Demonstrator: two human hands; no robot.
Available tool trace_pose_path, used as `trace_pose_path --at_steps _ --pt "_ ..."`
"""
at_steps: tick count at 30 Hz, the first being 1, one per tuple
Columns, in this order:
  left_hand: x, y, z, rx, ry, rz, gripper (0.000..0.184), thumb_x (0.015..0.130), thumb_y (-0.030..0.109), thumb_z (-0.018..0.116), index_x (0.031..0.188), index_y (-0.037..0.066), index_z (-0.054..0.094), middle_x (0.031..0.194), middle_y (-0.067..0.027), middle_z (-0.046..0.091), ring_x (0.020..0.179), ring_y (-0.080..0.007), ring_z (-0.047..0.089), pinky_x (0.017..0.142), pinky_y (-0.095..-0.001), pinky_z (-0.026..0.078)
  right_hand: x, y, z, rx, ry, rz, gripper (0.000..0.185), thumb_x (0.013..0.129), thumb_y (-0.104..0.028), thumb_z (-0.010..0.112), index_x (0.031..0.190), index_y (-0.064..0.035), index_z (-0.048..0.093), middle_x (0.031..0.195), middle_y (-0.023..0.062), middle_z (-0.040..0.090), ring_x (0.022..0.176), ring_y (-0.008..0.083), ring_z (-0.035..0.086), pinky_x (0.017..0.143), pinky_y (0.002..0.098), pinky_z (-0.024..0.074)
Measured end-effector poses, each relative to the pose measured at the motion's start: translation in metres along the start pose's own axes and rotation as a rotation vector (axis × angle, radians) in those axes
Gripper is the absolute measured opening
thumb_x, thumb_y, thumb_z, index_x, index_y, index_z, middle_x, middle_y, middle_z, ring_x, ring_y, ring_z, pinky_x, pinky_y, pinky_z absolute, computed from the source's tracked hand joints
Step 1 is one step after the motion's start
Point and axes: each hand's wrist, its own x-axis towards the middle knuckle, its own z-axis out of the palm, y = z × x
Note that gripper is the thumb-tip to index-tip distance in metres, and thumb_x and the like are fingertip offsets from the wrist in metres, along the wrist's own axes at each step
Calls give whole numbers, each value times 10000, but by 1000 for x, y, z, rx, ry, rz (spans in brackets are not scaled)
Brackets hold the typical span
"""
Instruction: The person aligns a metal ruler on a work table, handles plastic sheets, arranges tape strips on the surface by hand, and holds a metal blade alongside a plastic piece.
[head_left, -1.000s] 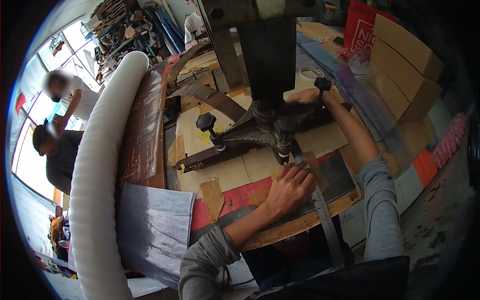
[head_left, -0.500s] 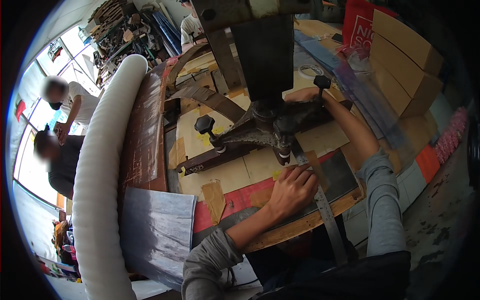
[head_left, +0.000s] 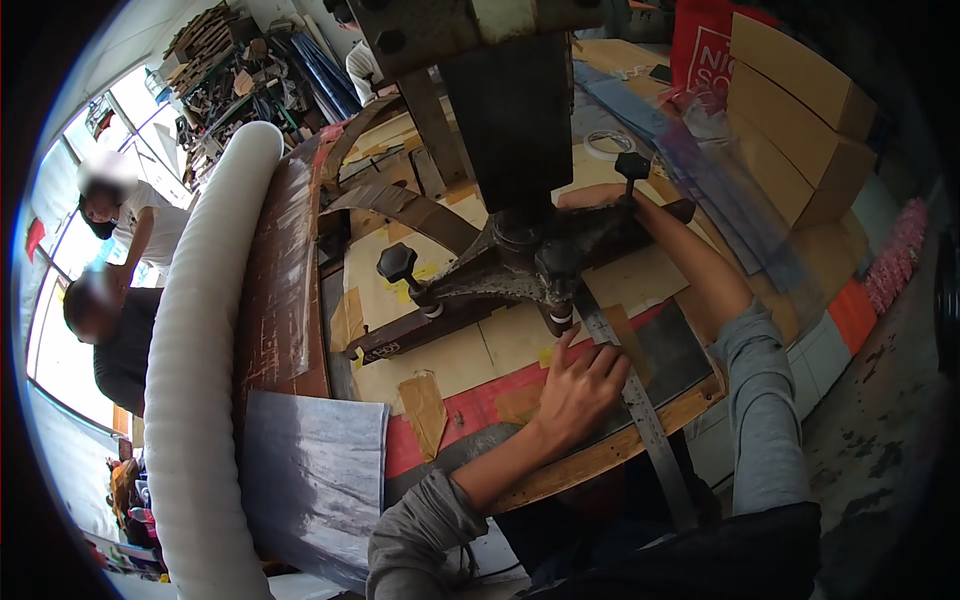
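Observation:
My left hand (head_left: 582,388) is at the near side of the board, with its bent fingers against a long steel ruler (head_left: 641,403). The index finger is raised toward the foot of a dark metal press head (head_left: 520,240). The ruler runs from beneath the press head over the wooden edge toward my body. My right hand (head_left: 592,196) reaches behind the press head, next to a black knob (head_left: 632,166); its fingers are mostly hidden. Under the press head, a dark metal bar (head_left: 400,335) lies across a pale board (head_left: 400,378) with tape patches.
A thick white foam roll (head_left: 200,350) lies along the left, beside a greyish sheet (head_left: 315,460). Cardboard boxes (head_left: 800,130) and a tape roll (head_left: 605,145) are at the right and back. Two people (head_left: 130,300) are at the far left; another is partly visible behind.
My left index finger has lifted and straightened toward the press foot. The other fingers stay by the ruler. My right hand remains behind the press head. The view has shifted slightly.

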Motion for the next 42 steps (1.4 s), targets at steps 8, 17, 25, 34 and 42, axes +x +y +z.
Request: trace_pose_path --at_steps 8,17,25,34,42 --pt "-1 0 0 10 7 5 178 752 107 649 929 100 633 905 1 634 821 -149 654 1039 -497 344 -1 -1 1 12 17 -6 411 879 -212 588 1228 -4 528 1166 121 593 1094 191 533 955 309 389" --pt "-1 -1 2 4 13 17 173 742 103 649 913 95 624 917 -3 634 837 -154 648 1017 -491 374 2 6 0 28 34 -8 393 883 -194 575 1230 -16 525 1174 118 585 1102 188 524 961 308 381" --pt "-1 -1 2 -22 0 9 169 746 103 651 913 99 623 926 -7 638 852 -162 645 1012 -490 380 5 20 -3 59 62 -26 379 887 -178 565 1232 -27 523 1180 115 578 1110 186 517 966 308 374" --pt "-1 0 2 -22 -2 4 178 747 109 658 922 105 627 932 -2 638 867 -160 643 1009 -490 383 1 13 -3 48 99 5 345 884 -163 565 1205 -39 545 1146 99 591 1079 178 527 947 302 383" --pt "-2 -1 2 -36 -30 -11 185 747 115 676 926 109 631 945 4 640 871 -163 643 1006 -484 384 -4 7 2 35 91 14 333 885 -166 566 1192 -36 551 1130 96 595 1065 174 529 938 300 387"
